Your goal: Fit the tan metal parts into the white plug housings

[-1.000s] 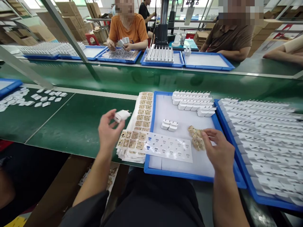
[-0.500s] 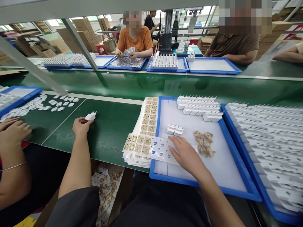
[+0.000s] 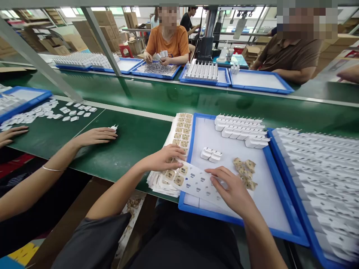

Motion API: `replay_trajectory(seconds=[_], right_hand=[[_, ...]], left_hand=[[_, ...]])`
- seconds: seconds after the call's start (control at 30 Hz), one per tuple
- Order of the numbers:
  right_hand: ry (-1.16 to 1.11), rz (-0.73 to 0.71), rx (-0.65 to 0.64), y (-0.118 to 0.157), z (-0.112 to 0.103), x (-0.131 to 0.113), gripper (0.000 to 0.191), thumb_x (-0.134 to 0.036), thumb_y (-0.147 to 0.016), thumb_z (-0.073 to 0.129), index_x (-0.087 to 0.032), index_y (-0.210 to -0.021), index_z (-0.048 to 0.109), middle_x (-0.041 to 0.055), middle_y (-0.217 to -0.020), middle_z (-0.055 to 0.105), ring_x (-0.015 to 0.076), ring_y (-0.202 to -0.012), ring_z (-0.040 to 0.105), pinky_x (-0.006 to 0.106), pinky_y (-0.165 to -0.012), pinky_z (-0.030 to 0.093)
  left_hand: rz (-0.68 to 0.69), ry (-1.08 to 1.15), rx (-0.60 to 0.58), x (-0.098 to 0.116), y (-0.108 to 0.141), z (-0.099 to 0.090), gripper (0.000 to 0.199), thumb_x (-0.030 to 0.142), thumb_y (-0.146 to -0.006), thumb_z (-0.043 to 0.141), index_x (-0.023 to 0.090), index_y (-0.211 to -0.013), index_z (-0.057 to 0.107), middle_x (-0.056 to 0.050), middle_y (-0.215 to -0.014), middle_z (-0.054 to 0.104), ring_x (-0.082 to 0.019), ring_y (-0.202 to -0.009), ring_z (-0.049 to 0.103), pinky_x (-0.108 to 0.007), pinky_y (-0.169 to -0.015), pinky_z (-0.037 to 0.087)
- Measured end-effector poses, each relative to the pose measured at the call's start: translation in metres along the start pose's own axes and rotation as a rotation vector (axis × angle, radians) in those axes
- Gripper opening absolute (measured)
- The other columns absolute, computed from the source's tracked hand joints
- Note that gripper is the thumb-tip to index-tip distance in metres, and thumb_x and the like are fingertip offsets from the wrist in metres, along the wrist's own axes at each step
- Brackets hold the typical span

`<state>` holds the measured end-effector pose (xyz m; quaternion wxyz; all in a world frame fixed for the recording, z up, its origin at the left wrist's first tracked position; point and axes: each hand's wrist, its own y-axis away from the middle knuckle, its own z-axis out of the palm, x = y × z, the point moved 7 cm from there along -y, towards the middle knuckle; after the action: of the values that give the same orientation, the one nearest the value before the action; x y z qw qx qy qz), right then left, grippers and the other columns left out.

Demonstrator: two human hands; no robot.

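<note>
My left hand is over the stack of sticker sheets, its fingers apart near the left end of a loose sticker sheet. That sheet still carries a few tan square stickers at its left; the rest is bare backing with small grey marks. Lying across the sheet's right part is my right hand, thumb and forefinger spread. Beyond it, two white plug chargers lie in the blue-rimmed tray. Crumpled tan peelings are beside my right hand.
Rows of white chargers stand at the tray's back. A second tray, full of chargers, adjoins it on the right. At left, a co-worker's hand covers most of a white charger. Loose white pieces lie beyond.
My left hand has let go of the white charger on the green table and moved right to the sticker sheet. A co-worker's hand has reached over that charger. The view has shifted slightly.
</note>
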<state>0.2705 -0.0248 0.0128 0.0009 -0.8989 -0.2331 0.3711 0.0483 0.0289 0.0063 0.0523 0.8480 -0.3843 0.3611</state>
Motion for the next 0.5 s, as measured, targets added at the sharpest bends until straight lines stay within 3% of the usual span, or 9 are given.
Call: replay_trajectory(seconds=[0.1, 0.17, 0.3, 0.4, 0.5], right_hand=[[0.067, -0.018, -0.008, 0.009, -0.010, 0.004, 0.028, -0.023, -0.101, 0.048, -0.027, -0.117, 0.071, 0.0058, -0.095, 0.070, 0.0217, -0.082, 0.070, 0.034, -0.068, 0.058], [0.165, -0.068, 0.069, 0.011, -0.016, 0.000, 0.026, -0.024, -0.099, 0.052, -0.027, -0.117, 0.071, 0.0074, -0.099, 0.071, 0.0250, -0.088, 0.070, 0.039, -0.074, 0.057], [0.212, -0.251, 0.276, 0.010, -0.018, -0.031, 0.025, -0.020, -0.095, 0.062, -0.027, -0.118, 0.071, 0.0095, -0.110, 0.071, 0.0283, -0.103, 0.065, 0.047, -0.089, 0.053], [0.167, -0.331, 0.291, 0.005, -0.005, -0.049, 0.025, -0.014, -0.094, 0.062, -0.026, -0.115, 0.071, 0.0080, -0.104, 0.072, 0.0246, -0.096, 0.063, 0.041, -0.084, 0.053], [0.178, -0.336, 0.325, 0.001, 0.004, -0.049, 0.020, -0.013, -0.094, 0.064, -0.022, -0.110, 0.071, 0.0075, -0.096, 0.072, 0.0229, -0.087, 0.062, 0.039, -0.077, 0.052]], left_hand=[[-0.087, 0.166, -0.039, 0.005, -0.004, 0.003, 0.017, 0.037, -0.092, 0.066, 0.025, -0.099, 0.075, -0.005, -0.105, 0.076, -0.023, -0.103, 0.072, -0.034, -0.089, 0.058], [-0.191, 0.261, -0.061, 0.006, -0.004, 0.008, 0.019, 0.039, -0.091, 0.066, 0.024, -0.098, 0.075, -0.004, -0.097, 0.077, -0.021, -0.089, 0.074, -0.030, -0.079, 0.059], [-0.272, 0.368, -0.085, 0.019, -0.009, 0.019, 0.022, 0.037, -0.090, 0.066, 0.023, -0.104, 0.074, -0.004, -0.098, 0.077, -0.020, -0.087, 0.073, -0.029, -0.075, 0.057], [-0.290, 0.445, -0.071, 0.026, -0.016, 0.024, 0.021, 0.036, -0.089, 0.066, 0.021, -0.103, 0.072, -0.004, -0.096, 0.076, -0.020, -0.087, 0.071, -0.029, -0.078, 0.056], [-0.336, 0.594, -0.134, 0.027, -0.019, 0.033, 0.026, 0.039, -0.089, 0.067, 0.019, -0.107, 0.069, -0.005, -0.091, 0.076, -0.016, -0.077, 0.068, -0.026, -0.068, 0.051]])
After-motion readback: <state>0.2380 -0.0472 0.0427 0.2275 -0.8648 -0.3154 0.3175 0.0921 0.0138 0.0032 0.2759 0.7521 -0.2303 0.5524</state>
